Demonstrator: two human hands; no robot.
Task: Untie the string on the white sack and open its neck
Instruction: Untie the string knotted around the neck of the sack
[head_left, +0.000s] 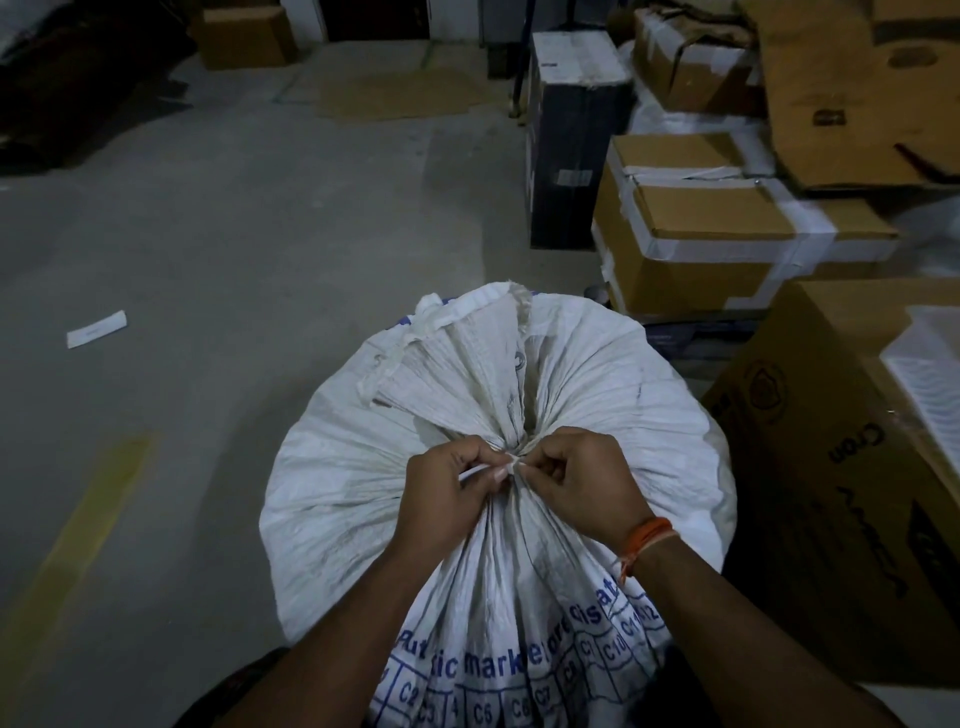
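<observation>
We see a grey concrete floor (249, 218) with a small white paper slip (96, 329) lying on it and a worn yellow painted stripe (78, 540) nearer us. A flattened brown cardboard sheet (400, 93) lies farther off. On the right stand taped brown cardboard boxes (727, 228), a tall black carton (566, 140), and a large printed brown box (852, 467).

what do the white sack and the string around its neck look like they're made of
White sack: probably woven plastic, likely polypropylene; fine ribbed weave, slight sheen, stiff pleats, blue printing. String: thin pale cord, possibly plastic twine or cotton; too small to tell. Both hands, left and right, pinch it at the knot.
</observation>
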